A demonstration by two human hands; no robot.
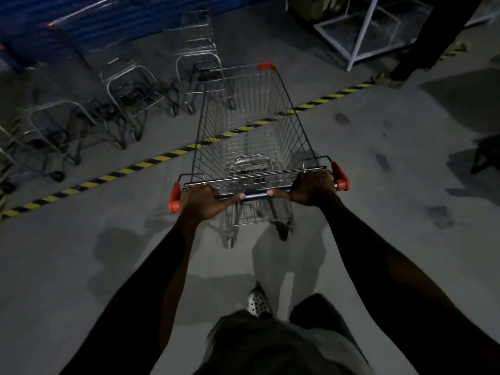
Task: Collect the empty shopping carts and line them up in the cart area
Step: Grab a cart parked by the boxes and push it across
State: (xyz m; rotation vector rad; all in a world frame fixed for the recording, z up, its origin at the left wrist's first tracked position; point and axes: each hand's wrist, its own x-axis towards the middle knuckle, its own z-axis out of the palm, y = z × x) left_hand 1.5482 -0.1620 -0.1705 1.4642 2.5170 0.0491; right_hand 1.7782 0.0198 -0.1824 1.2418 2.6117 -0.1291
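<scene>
Your fingers [313, 176] are curled tight round the handle [255, 196] of the cart [249, 117]. Your left hand [201, 203] grips the bar near its left orange end cap, and your right hand [313, 188] grips it near the right one, both thumbs lying along the bar toward the middle. The cart stands straight ahead of you at arm's length. Its wire basket holds nothing, and its nose points toward the striped tape [162, 159] that runs slantwise across the floor [378, 239]. Beyond that tape, to the left and ahead, a row of parked carts [130, 96] stands side by side against a blue wall. That looks like the cart area, and several carts seem to be lined up there already. The front of your cart appears just beside the nearest parked one, though blur and dim light leave it unclear whether they touch. Judging by this, the collecting of this cart is done. What is left is to roll it over the tape, square it with the row and let go. Whether more loose carts wait elsewhere cannot be told from here. A white rack [359, 31] stands off to the right.
</scene>
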